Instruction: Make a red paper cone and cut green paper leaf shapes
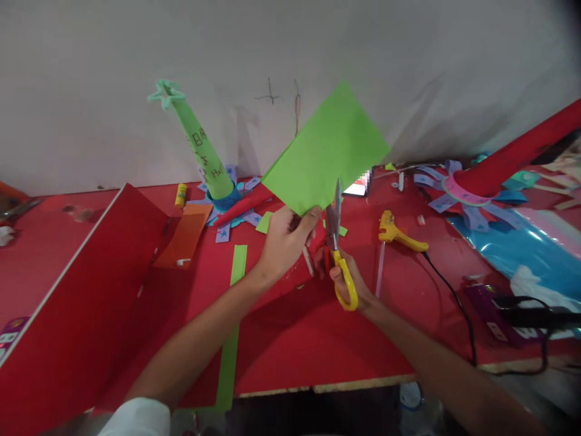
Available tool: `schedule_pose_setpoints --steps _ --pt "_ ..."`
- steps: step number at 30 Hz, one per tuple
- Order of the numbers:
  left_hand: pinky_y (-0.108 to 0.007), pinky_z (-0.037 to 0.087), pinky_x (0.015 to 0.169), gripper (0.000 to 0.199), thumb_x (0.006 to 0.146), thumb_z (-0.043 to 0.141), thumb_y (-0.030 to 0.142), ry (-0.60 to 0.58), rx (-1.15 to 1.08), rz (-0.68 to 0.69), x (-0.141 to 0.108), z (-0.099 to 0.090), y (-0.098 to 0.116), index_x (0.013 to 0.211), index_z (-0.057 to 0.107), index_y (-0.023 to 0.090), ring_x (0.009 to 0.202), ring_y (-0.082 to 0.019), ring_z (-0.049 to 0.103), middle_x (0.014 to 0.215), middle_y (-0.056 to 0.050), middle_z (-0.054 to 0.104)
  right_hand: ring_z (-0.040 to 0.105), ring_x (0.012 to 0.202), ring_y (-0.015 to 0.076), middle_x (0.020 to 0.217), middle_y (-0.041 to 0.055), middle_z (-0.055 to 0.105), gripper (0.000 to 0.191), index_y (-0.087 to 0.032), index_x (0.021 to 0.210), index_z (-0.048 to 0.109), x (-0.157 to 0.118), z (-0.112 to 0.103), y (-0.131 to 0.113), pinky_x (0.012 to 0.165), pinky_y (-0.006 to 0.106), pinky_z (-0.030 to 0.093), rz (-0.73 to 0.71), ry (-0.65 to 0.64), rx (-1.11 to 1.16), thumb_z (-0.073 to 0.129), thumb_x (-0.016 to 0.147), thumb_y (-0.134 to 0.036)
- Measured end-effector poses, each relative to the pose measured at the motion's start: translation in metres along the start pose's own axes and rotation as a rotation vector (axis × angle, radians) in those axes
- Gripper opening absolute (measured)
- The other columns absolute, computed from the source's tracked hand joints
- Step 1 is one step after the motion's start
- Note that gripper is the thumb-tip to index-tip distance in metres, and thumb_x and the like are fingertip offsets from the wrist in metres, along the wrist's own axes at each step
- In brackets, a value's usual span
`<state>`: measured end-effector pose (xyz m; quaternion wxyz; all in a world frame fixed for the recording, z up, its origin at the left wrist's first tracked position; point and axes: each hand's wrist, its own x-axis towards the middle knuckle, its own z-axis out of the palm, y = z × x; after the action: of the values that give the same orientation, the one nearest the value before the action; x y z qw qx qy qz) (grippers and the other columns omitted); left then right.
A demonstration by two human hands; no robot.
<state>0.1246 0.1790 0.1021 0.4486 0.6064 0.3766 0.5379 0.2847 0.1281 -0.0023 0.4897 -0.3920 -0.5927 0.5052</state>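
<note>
My left hand (288, 239) pinches the lower corner of a green sheet of paper (329, 145), raised and tilted above the table. Scissors (345, 281) with yellow handles are in my right hand (354, 278), blades pointing up beside the sheet's lower edge. Whether the blades bite into the paper I cannot tell. Below my left forearm lies a long green paper strip (228, 363). Small green scraps (264, 222) lie behind my hands. A rolled red paper piece (245, 204) is partly hidden by the sheet and my left hand.
A green paper cone (204, 148) with a star top stands back left, near a glue stick (180, 195) and orange paper (186, 236). A red board (91, 290) leans at left. Right are a yellow glue gun (402, 235) with a cord, a red cone (512, 151) and blue plastic (490, 248).
</note>
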Motion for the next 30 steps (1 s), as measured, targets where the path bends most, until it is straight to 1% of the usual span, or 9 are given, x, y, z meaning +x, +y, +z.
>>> schedule_pose_setpoints --steps 6,9,11,14,18,21,25,30 --pt "-0.024 0.034 0.044 0.06 0.098 0.065 0.059 -0.073 -0.035 -0.077 -0.0092 0.0065 -0.0035 0.055 0.052 0.019 0.04 -0.008 0.046 0.045 0.003 0.049 0.05 0.067 0.019 0.079 0.0016 0.057 0.065 -0.026 0.092 0.057 0.0017 -0.0005 -0.0011 0.064 0.036 0.041 -0.029 0.012 -0.014 0.057 0.085 -0.09" --pt "-0.024 0.035 0.044 0.059 0.096 0.068 0.059 -0.063 -0.051 -0.089 -0.008 0.0065 -0.0048 0.056 0.052 0.019 0.041 -0.008 0.046 0.046 0.003 0.049 0.049 0.066 0.0198 0.078 0.002 0.057 0.065 -0.027 0.09 0.056 0.003 -0.0006 -0.005 0.063 0.037 0.042 -0.028 0.031 -0.059 0.055 0.085 -0.092" --pt "-0.024 0.034 0.045 0.058 0.095 0.069 0.058 -0.05 -0.043 -0.089 -0.006 0.0049 -0.0059 0.056 0.053 0.019 0.041 -0.008 0.045 0.046 0.003 0.049 0.049 0.064 0.0188 0.077 0.0016 0.057 0.065 -0.027 0.089 0.056 0.0038 -0.001 -0.0057 0.061 0.037 0.042 -0.026 0.055 -0.06 0.055 0.084 -0.092" --pt "-0.025 0.033 0.046 0.056 0.096 0.068 0.054 -0.048 0.009 -0.066 -0.003 0.0019 -0.008 0.055 0.052 0.019 0.042 -0.008 0.043 0.045 0.004 0.047 0.048 0.061 0.0168 0.077 0.0004 0.056 0.064 -0.026 0.09 0.056 0.0046 -0.0027 -0.0034 0.058 0.035 0.041 -0.019 0.073 -0.037 0.057 0.085 -0.091" --pt "-0.025 0.029 0.046 0.051 0.096 0.066 0.047 -0.049 0.115 -0.064 -0.0011 -0.0003 -0.0091 0.056 0.05 0.019 0.043 -0.008 0.04 0.046 0.004 0.045 0.047 0.062 0.0168 0.076 -0.0001 0.055 0.064 -0.025 0.092 0.058 0.0049 -0.0055 0.0004 0.06 0.035 0.04 -0.039 0.06 -0.074 0.052 0.089 -0.089" --pt "-0.025 0.028 0.046 0.052 0.095 0.067 0.051 -0.053 0.137 -0.077 -0.0009 -0.0008 -0.0088 0.056 0.05 0.019 0.043 -0.008 0.04 0.047 0.004 0.044 0.046 0.062 0.0165 0.075 -0.0005 0.053 0.064 -0.025 0.091 0.058 0.0052 -0.0058 0.0 0.059 0.035 0.038 -0.044 0.071 -0.085 0.051 0.09 -0.089" --pt "-0.026 0.029 0.046 0.055 0.094 0.068 0.056 -0.068 0.117 -0.079 -0.0009 -0.0007 -0.0093 0.056 0.051 0.019 0.043 -0.008 0.041 0.046 0.003 0.045 0.047 0.061 0.0164 0.079 0.0006 0.055 0.062 -0.025 0.092 0.058 0.0053 -0.0052 -0.0013 0.059 0.035 0.039 -0.042 0.077 -0.063 0.054 0.09 -0.087" --pt "-0.026 0.03 0.047 0.056 0.095 0.066 0.055 -0.078 0.098 -0.078 -0.0002 -0.0008 -0.0087 0.055 0.052 0.019 0.042 -0.008 0.042 0.045 0.003 0.045 0.048 0.06 0.0176 0.07 -0.001 0.052 0.06 -0.026 0.091 0.058 0.0042 -0.0059 0.0004 0.057 0.034 0.039 -0.003 0.064 -0.058 0.055 0.09 -0.086"
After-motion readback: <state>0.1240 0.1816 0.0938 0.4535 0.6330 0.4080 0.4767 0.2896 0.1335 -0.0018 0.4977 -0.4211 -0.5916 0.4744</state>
